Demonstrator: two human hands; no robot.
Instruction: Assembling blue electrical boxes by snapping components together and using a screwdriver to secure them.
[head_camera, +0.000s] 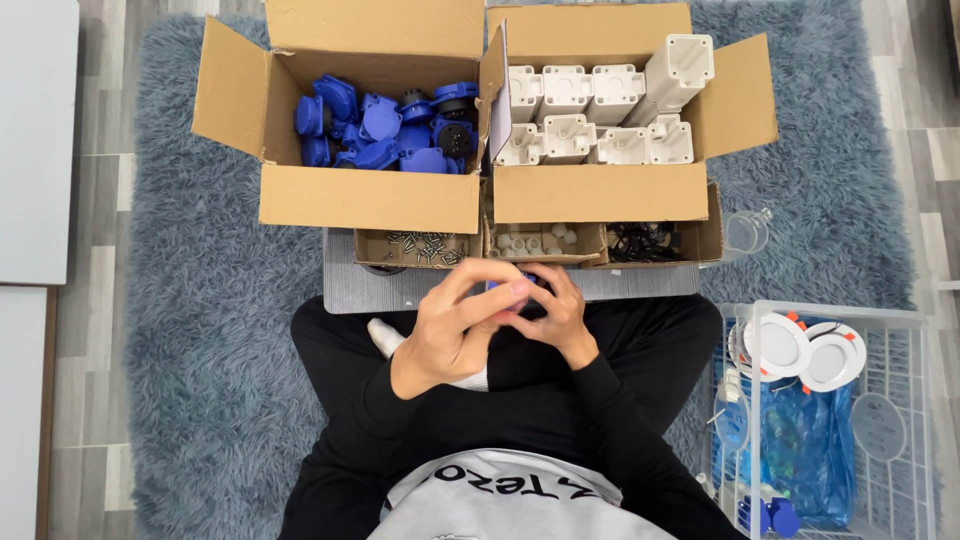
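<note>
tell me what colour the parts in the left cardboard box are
Blue: the plastic parts in the left cardboard box show best in the head view.

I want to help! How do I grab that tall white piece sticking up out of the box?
Take the tall white piece by its upper end, coming from above with fingers on two opposite flat sides. It leans up above the other white housings, so only its top is free; its base is wedged among them in the right cardboard box.

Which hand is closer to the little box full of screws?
Left. The left hand is just below the small box of screws, while the right hand is farther over, below the small box of white plugs.
</note>
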